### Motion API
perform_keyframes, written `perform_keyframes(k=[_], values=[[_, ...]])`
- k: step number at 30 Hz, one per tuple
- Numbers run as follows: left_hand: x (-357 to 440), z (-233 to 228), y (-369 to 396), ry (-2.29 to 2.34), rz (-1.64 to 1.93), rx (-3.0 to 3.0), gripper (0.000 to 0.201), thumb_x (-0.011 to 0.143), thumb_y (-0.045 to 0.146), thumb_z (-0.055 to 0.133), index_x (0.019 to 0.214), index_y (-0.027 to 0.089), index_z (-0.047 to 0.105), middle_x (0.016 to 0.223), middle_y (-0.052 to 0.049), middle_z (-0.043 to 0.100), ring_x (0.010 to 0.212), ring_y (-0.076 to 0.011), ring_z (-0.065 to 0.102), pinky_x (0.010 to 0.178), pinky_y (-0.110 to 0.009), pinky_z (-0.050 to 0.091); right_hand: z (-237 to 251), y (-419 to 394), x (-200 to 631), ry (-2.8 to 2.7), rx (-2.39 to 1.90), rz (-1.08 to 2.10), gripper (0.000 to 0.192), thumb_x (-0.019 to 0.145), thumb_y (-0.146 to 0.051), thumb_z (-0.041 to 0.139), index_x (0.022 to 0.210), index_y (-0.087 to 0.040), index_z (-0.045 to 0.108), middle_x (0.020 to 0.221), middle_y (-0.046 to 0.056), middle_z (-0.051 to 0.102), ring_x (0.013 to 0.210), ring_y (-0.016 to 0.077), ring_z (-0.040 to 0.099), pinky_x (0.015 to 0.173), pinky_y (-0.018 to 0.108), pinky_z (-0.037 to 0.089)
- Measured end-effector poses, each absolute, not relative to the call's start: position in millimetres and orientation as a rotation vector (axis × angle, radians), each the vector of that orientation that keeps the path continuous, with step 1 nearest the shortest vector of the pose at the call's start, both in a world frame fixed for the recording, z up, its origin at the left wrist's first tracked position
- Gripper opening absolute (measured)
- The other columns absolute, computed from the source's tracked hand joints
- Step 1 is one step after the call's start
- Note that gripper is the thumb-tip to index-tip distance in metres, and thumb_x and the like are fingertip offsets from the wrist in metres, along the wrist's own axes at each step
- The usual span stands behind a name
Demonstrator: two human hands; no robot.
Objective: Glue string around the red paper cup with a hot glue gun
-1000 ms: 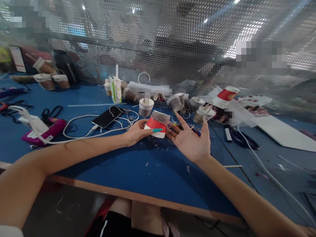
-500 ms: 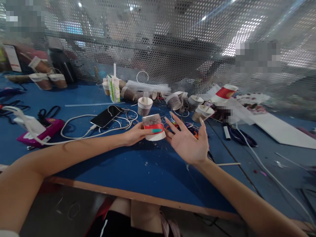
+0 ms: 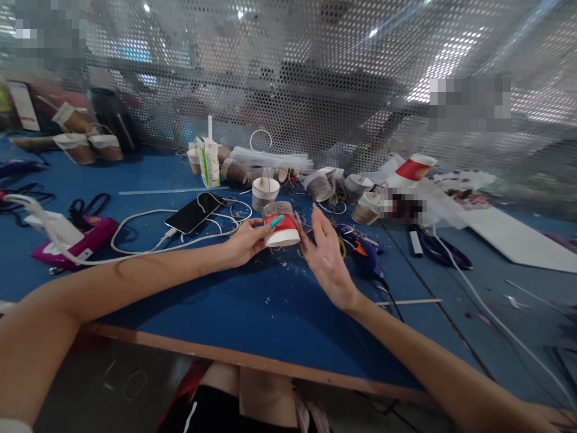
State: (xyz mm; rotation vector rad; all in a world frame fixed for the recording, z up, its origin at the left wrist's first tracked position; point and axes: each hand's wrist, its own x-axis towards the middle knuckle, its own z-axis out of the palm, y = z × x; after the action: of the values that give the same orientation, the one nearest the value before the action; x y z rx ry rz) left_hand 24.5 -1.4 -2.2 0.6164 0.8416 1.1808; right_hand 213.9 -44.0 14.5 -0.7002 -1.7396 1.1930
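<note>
Blue-topped work table with a wooden front edge carries all items; a perforated metal mesh screen stands along its far side. White charging cable loops across the table's left half, ending at a black smartphone lying flat; a magenta flat case lies at the far left. A blue hot-glue gun lies just right of the hands; a row of brown twine-wrapped paper cups lies behind them, near the screen; an upright green-and-white drink carton stands left of that row.

Left hand is clamped on the red-and-white paper cup, thumb with a teal nail over its side; the cup is held just above the table centre, upside down and slightly tilted, upper part wrapped in brown twine. Right hand is open, fingers spread and extended, palm turned to the cup's right side; fingertips lie just beside the cup; contact cannot be confirmed.
</note>
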Motion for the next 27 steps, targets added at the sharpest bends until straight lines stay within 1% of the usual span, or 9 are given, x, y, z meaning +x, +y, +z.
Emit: perform_keyframes(k=[4, 8, 12, 15, 16, 18, 20, 22, 27], values=[[25.2, -3.3, -3.9, 0.732, 1.130, 0.661, 0.022, 0.079, 0.024, 0.080, 0.087, 0.015, 0.062, 0.081, -0.004, 0.072, 0.080, -0.0166, 0.070, 0.085, -0.034, 0.058, 11.1, -49.1, 214.0, -1.875, -0.632, 1.032, 0.090, 0.086, -0.059, 0.060, 0.157, -0.051, 0.005, 0.167, -0.015, -0.019, 0.157, 0.0288, 0.003, 0.126, 0.058, 0.016], [23.4, 0.9, -10.2, 0.592, 1.041, 0.662, 0.033, 0.081, 0.042, 0.076, 0.099, 0.016, 0.068, 0.097, -0.009, 0.075, 0.101, -0.0246, 0.070, 0.095, -0.045, 0.055, 9.8, -48.2, 215.5, -2.038, -0.601, 0.936, 0.094, 0.092, -0.044, 0.060, 0.156, -0.052, -0.008, 0.162, -0.016, -0.032, 0.157, 0.0288, -0.003, 0.126, 0.060, 0.006], [23.8, 2.8, -14.0, 0.510, 0.965, 0.756, 0.046, 0.060, 0.029, 0.092, 0.098, 0.015, 0.070, 0.096, -0.008, 0.076, 0.099, -0.0246, 0.070, 0.101, -0.046, 0.050, 8.0, -46.8, 213.3, -2.069, -0.701, 0.936, 0.103, 0.088, -0.040, 0.066, 0.157, -0.046, -0.011, 0.160, -0.012, -0.038, 0.157, 0.0281, -0.009, 0.126, 0.060, 0.007], [25.8, 2.9, -14.1, 0.475, 0.943, 0.806, 0.055, 0.047, 0.013, 0.094, 0.097, 0.013, 0.071, 0.095, -0.008, 0.077, 0.092, -0.0219, 0.072, 0.104, -0.043, 0.048, 13.6, -47.3, 211.9, -1.954, -0.687, 1.007, 0.084, 0.084, -0.040, 0.068, 0.156, -0.042, 0.024, 0.170, -0.009, -0.009, 0.157, 0.0295, 0.004, 0.125, 0.059, 0.018], [26.1, 3.2, -13.6, 0.476, 0.957, 0.796, 0.054, 0.047, 0.011, 0.094, 0.097, 0.012, 0.071, 0.094, -0.008, 0.077, 0.091, -0.0214, 0.072, 0.105, -0.042, 0.048, 16.9, -46.4, 213.1, -1.886, -0.672, 1.005, 0.067, 0.084, -0.039, 0.066, 0.147, -0.039, 0.043, 0.170, -0.007, 0.010, 0.156, 0.0307, 0.014, 0.124, 0.060, 0.021], [25.6, 4.3, -12.4, 0.504, 1.005, 0.759, 0.050, 0.051, 0.008, 0.090, 0.096, 0.013, 0.071, 0.094, -0.008, 0.077, 0.090, -0.0212, 0.073, 0.105, -0.042, 0.048, 25.0, -40.4, 220.1, -1.709, -0.684, 0.871, 0.028, 0.082, -0.036, 0.058, 0.107, -0.031, 0.070, 0.151, 0.000, 0.052, 0.146, 0.0338, 0.039, 0.120, 0.060, 0.029], [23.6, 5.7, -11.1, 0.552, 1.028, 0.732, 0.042, 0.058, 0.008, 0.086, 0.096, 0.014, 0.069, 0.095, -0.008, 0.077, 0.094, -0.0226, 0.073, 0.105, -0.044, 0.049, 34.8, -27.9, 234.5, -1.499, -0.786, 0.615, 0.014, 0.077, -0.031, 0.051, 0.068, -0.028, 0.062, 0.109, 0.007, 0.073, 0.122, 0.0349, 0.060, 0.110, 0.058, 0.040], [20.5, 6.8, -9.9, 0.565, 0.998, 0.731, 0.035, 0.068, 0.011, 0.080, 0.100, 0.016, 0.068, 0.098, -0.009, 0.077, 0.101, -0.0256, 0.072, 0.106, -0.049, 0.048, 46.1, -11.1, 254.8, -1.355, -0.970, 0.442, 0.013, 0.073, -0.032, 0.050, 0.060, -0.027, 0.049, 0.083, 0.008, 0.069, 0.093, 0.0308, 0.067, 0.095, 0.051, 0.048], [12.8, 5.5, -4.0, 0.432, 0.798, 0.691, 0.029, 0.079, 0.028, 0.069, 0.105, 0.014, 0.068, 0.107, -0.015, 0.076, 0.114, -0.0351, 0.068, 0.104, -0.060, 0.047, 75.7, 19.4, 302.0, -1.385, -1.210, 0.488, 0.038, 0.087, -0.053, 0.032, 0.064, -0.025, 0.045, 0.080, 0.013, 0.068, 0.082, 0.0247, 0.066, 0.074, 0.038, 0.050]])
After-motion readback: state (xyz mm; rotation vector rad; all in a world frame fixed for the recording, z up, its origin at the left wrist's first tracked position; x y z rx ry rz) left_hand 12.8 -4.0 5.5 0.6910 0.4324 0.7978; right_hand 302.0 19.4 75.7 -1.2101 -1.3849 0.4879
